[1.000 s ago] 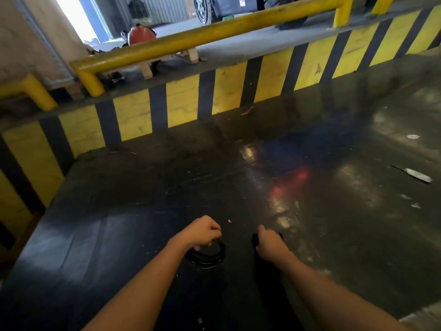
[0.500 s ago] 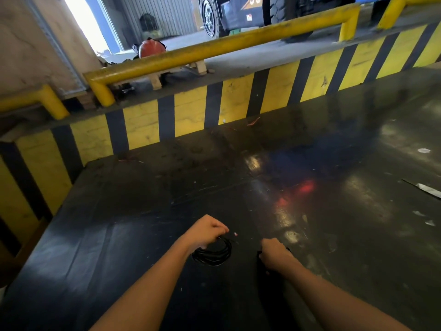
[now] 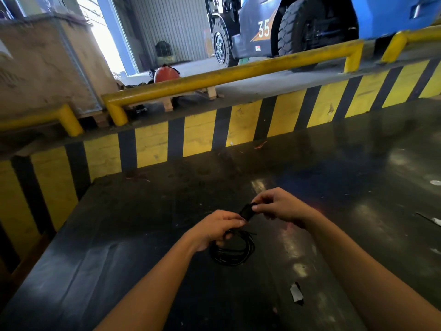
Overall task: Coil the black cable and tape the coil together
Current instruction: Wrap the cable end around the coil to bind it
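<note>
Black glossy table (image 3: 133, 235) before striped barrier (image 3: 195, 137); left hand (image 3: 216, 226) grips cable coil (image 3: 235, 252), right hand (image 3: 280, 206) pinches tape (image 3: 247, 211).

Coil (image 3: 232, 250) top hidden under left hand (image 3: 216, 229)

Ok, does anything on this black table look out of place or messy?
Yes: a torn grey scrap lies on the table near the coiled cable, with more pale bits scattered at the right edge.
</note>
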The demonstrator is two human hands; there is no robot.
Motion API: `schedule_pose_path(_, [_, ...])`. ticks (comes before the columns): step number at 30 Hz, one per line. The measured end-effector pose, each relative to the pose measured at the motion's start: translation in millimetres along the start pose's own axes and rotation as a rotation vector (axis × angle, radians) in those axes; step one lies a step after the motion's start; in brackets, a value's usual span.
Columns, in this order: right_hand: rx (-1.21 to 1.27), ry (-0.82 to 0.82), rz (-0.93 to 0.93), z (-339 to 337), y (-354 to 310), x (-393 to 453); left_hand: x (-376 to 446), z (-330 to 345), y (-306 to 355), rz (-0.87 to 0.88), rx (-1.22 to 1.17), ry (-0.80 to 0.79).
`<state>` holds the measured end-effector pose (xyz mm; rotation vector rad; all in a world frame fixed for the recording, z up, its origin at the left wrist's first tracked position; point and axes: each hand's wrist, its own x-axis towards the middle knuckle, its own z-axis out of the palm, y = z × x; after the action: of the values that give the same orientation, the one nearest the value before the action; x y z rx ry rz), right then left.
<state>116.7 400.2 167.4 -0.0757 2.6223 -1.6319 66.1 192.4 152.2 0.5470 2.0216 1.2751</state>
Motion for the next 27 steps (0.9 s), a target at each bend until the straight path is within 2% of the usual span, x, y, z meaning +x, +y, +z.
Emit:
schedule_pose_path(5, [-0.134,-0.064,-0.052,-17,-10,5,-3,-6,25,0.058,-0.064,-0.037])
schedule_pose_path(10, [-0.265,0.009,-0.223,-19,-21,6,-4,-16,37,0.050,-0.074,-0.110])
schedule_pose_path(13, [-0.318,0.053,-0.272,-14,-23,5,-2,-17,41,0.055,-0.022,-0.102])
schedule_pose_path(23, [-0.232,0.129,-0.319,-10,-20,-6,-1,-12,48,0.167,0.073,-0.041])
schedule_pose_path(27, [-0.189,0.164,-0.342,-8,-19,-13,3,-9,49,0.179,0.107,0.056])
